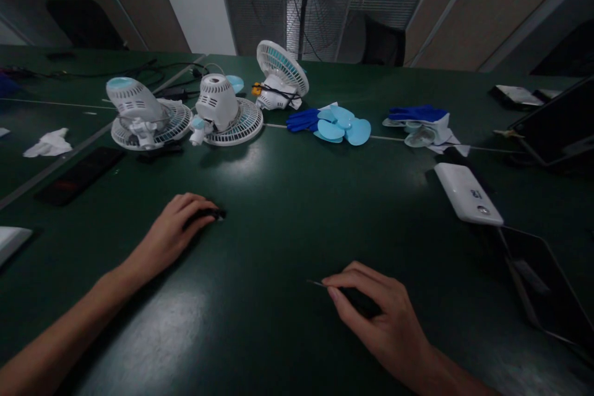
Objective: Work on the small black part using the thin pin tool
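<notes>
My left hand [179,227] rests on the dark green table [278,210], its fingers closed on a small black part [216,214] that pokes out past the fingertips. What that part is, I cannot make out. Nearer to me on the right, my right hand [378,315] pinches a thin metal pin-like piece [315,283] between thumb and fingers. Its tip points left, and the rest of it is hidden by the fingers. The two hands are well apart.
Several small white fans [220,105] lie or stand across the back. Beside them are a light-blue fan blade [343,125], blue-and-white gloves [417,120] and a crumpled white cloth [48,143]. A black phone [81,174] lies left; a white device [468,193] and dark tablet [547,284] lie right.
</notes>
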Demonstrator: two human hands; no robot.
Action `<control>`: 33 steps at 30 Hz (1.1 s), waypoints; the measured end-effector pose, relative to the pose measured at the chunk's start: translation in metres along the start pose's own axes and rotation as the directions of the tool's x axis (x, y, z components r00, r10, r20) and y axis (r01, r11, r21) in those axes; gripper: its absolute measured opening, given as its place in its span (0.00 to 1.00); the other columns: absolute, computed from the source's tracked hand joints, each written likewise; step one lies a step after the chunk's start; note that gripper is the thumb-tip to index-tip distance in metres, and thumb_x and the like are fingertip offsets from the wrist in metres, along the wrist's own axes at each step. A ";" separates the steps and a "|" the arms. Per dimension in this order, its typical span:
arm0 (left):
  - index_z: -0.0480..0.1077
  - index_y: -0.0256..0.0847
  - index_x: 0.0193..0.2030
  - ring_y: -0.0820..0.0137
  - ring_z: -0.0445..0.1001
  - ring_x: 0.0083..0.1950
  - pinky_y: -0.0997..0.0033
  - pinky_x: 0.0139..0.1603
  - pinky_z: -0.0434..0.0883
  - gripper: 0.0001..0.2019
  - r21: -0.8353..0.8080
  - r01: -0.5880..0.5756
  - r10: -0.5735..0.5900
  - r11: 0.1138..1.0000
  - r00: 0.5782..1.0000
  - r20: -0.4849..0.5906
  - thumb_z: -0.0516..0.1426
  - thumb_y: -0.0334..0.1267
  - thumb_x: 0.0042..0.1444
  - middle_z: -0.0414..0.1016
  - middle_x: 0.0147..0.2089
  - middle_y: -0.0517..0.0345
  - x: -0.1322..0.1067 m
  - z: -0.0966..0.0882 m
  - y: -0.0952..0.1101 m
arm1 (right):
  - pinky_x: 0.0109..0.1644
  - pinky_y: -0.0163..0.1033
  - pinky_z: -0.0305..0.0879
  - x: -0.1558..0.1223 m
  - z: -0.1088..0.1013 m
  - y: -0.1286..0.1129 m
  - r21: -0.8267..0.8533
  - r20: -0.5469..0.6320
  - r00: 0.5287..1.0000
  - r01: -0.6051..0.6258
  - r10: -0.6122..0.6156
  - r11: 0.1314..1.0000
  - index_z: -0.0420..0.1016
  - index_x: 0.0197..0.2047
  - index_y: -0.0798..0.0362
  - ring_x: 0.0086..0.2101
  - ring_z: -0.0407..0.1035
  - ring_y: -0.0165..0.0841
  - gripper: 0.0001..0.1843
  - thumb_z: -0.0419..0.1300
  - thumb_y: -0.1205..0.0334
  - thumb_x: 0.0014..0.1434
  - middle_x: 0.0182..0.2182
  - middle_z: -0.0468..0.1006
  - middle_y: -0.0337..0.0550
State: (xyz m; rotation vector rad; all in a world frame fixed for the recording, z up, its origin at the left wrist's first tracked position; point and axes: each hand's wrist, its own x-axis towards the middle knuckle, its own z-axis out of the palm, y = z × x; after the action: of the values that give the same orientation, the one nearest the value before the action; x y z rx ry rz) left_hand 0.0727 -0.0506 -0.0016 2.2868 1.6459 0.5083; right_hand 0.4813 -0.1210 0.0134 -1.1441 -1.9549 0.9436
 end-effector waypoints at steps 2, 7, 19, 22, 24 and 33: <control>0.74 0.44 0.54 0.57 0.71 0.56 0.57 0.58 0.70 0.21 0.035 0.090 -0.088 0.995 0.994 -0.058 0.52 0.55 0.69 0.74 0.55 0.48 0.007 -0.011 -0.026 | 0.35 0.36 0.70 -0.001 0.000 0.000 -0.009 0.003 1.000 0.001 -0.001 1.000 0.82 0.45 0.48 0.32 0.77 0.31 0.08 0.61 0.66 0.68 0.34 0.81 0.39; 0.74 0.41 0.56 0.56 0.72 0.54 0.56 0.57 0.71 0.27 0.073 0.216 -0.206 0.974 0.971 -0.121 0.51 0.61 0.66 0.74 0.54 0.47 0.006 -0.029 -0.054 | 0.36 0.37 0.70 -0.002 0.000 0.000 -0.053 0.023 1.000 0.007 -0.005 0.999 0.82 0.45 0.48 0.32 0.77 0.31 0.08 0.60 0.66 0.68 0.34 0.81 0.38; 0.78 0.41 0.52 0.60 0.77 0.48 0.64 0.49 0.73 0.31 0.077 0.328 -0.315 0.941 0.938 -0.145 0.54 0.67 0.59 0.76 0.54 0.50 -0.008 -0.047 -0.082 | 0.35 0.37 0.71 -0.001 -0.001 -0.002 -0.053 0.019 1.000 0.024 -0.023 0.998 0.82 0.44 0.48 0.32 0.77 0.32 0.08 0.60 0.66 0.68 0.34 0.82 0.40; 0.78 0.40 0.48 0.60 0.77 0.48 0.63 0.51 0.72 0.29 0.107 0.361 -0.341 0.926 0.925 -0.165 0.52 0.65 0.61 0.77 0.53 0.51 -0.011 -0.049 -0.083 | 0.35 0.37 0.72 -0.001 -0.002 -0.002 -0.053 0.020 1.000 0.022 -0.021 0.998 0.82 0.44 0.48 0.32 0.77 0.33 0.08 0.60 0.65 0.68 0.34 0.82 0.40; 0.78 0.41 0.49 0.61 0.77 0.47 0.64 0.50 0.72 0.28 0.130 0.391 -0.368 0.911 0.914 -0.170 0.53 0.62 0.62 0.77 0.53 0.52 -0.013 -0.052 -0.083 | 0.36 0.37 0.72 -0.001 -0.002 -0.002 -0.057 0.015 1.000 0.020 -0.019 0.998 0.82 0.44 0.49 0.32 0.78 0.33 0.08 0.60 0.65 0.68 0.34 0.82 0.40; 0.79 0.39 0.46 0.60 0.78 0.43 0.65 0.44 0.73 0.25 0.181 0.490 -0.450 0.853 0.865 -0.222 0.53 0.58 0.61 0.79 0.50 0.49 -0.021 -0.063 -0.082 | 0.35 0.37 0.72 0.000 -0.002 -0.003 -0.070 0.020 1.000 0.021 -0.019 0.997 0.81 0.43 0.48 0.32 0.78 0.33 0.08 0.59 0.65 0.68 0.33 0.82 0.41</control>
State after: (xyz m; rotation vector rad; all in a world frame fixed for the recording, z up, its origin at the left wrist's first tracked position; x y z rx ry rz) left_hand -0.0308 -0.0439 0.0181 1.9041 2.3730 0.4192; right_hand 0.4813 -0.1220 0.0169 -1.1559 -2.0257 0.8851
